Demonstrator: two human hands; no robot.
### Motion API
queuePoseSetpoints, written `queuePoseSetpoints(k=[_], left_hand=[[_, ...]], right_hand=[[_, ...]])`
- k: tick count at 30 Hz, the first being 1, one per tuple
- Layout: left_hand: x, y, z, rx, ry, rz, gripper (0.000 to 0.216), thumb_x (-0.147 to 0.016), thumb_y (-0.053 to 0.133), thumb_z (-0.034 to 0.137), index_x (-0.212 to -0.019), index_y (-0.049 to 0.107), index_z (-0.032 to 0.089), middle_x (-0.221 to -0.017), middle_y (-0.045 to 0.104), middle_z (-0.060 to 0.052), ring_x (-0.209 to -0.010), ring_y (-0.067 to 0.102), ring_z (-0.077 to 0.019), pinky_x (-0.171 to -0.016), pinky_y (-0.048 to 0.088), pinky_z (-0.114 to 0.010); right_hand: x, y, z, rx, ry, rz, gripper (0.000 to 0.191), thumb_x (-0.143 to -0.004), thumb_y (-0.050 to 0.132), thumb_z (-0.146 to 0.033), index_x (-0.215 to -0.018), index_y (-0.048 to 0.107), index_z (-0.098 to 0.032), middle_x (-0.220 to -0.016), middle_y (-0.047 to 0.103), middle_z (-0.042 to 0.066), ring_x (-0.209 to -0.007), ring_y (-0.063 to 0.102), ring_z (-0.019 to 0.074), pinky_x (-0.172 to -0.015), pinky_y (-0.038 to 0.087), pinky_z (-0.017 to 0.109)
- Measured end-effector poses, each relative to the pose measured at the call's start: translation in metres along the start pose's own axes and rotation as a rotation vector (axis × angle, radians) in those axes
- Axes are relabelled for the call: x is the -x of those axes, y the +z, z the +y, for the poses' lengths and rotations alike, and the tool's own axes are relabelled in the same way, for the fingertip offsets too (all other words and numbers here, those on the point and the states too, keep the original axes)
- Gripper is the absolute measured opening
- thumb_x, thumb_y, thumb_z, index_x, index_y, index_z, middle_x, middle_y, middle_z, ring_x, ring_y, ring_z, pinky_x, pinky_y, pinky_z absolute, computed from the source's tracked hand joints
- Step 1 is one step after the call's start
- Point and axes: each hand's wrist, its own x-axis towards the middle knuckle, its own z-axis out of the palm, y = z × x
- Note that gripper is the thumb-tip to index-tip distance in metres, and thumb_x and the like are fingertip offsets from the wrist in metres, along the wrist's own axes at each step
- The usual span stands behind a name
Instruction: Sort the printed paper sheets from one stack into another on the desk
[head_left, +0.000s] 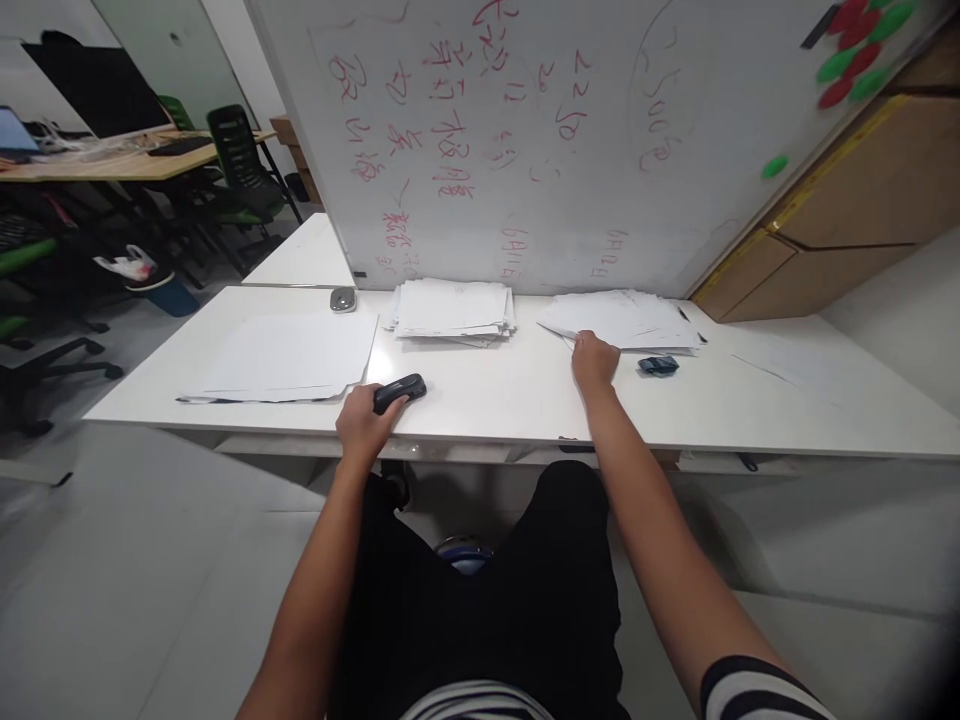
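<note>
A black stapler (400,392) lies along the desk with my left hand (361,424) closed round its near end. My right hand (595,361) is pinched at the near left corner of the right paper stack (626,316); its fingertips are partly hidden, but it seems to hold a sheet edge. In the middle stands a second, thicker paper stack (452,307), with uneven edges. Larger white sheets (281,352) lie flat to the left, close to my left hand. Just right of my right hand sits a small dark, crumpled-looking packet (658,366).
A whiteboard (480,130) with red writing stands upright behind the stacks. Cardboard boxes (855,190) rise at the back right. A small square dark-topped object (343,299) sits at the back left. The white desk's (495,410) front edge runs above my knees. Office chairs (244,165) stand farther left.
</note>
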Motion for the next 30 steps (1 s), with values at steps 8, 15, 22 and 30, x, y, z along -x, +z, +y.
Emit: queuePoseSetpoints(k=[8, 15, 22, 30], left_hand=[[0.0, 0.0, 0.0, 0.011, -0.005, -0.01, 0.044, -0.078, 0.058, 0.057, -0.105, 0.059, 0.023, -0.099, 0.063, -0.006, -0.098, 0.058, -0.023, -0.078, 0.045, -0.033], [0.0, 0.0, 0.0, 0.002, -0.002, 0.002, 0.043, -0.077, 0.058, 0.057, -0.104, 0.059, 0.023, -0.099, 0.063, -0.007, -0.099, 0.058, -0.0233, -0.079, 0.045, -0.033], [0.001, 0.002, 0.0, 0.027, -0.013, 0.01, 0.044, -0.078, 0.057, 0.057, -0.105, 0.059, 0.023, -0.102, 0.064, -0.008, -0.101, 0.058, -0.0239, -0.08, 0.045, -0.033], [0.005, -0.009, 0.002, 0.142, 0.129, 0.116, 0.072, -0.072, 0.065, 0.056, -0.13, 0.043, 0.018, -0.134, 0.048, -0.016, -0.132, 0.036, -0.0315, -0.107, 0.031, -0.045]], right_hand=[[0.003, 0.007, 0.002, -0.064, -0.038, 0.071, 0.034, -0.09, 0.045, -0.03, -0.117, 0.057, -0.014, -0.118, 0.063, 0.016, -0.108, 0.054, 0.0285, -0.089, 0.031, 0.042], [0.001, 0.005, 0.002, -0.019, 0.024, 0.058, 0.032, -0.094, 0.035, -0.026, -0.108, 0.061, -0.014, -0.098, 0.068, 0.015, -0.092, 0.058, 0.0254, -0.09, 0.029, 0.043], [0.001, -0.002, 0.0, -0.189, 0.052, 0.173, 0.032, -0.091, 0.036, -0.025, -0.104, 0.063, -0.014, -0.1, 0.07, 0.013, -0.093, 0.059, 0.0244, -0.098, 0.029, 0.043], [0.09, -0.082, -0.063, -1.381, 0.164, -0.024, 0.043, -0.079, 0.06, -0.053, -0.107, 0.06, -0.02, -0.103, 0.069, 0.005, -0.089, 0.064, 0.0193, -0.074, 0.05, 0.032]])
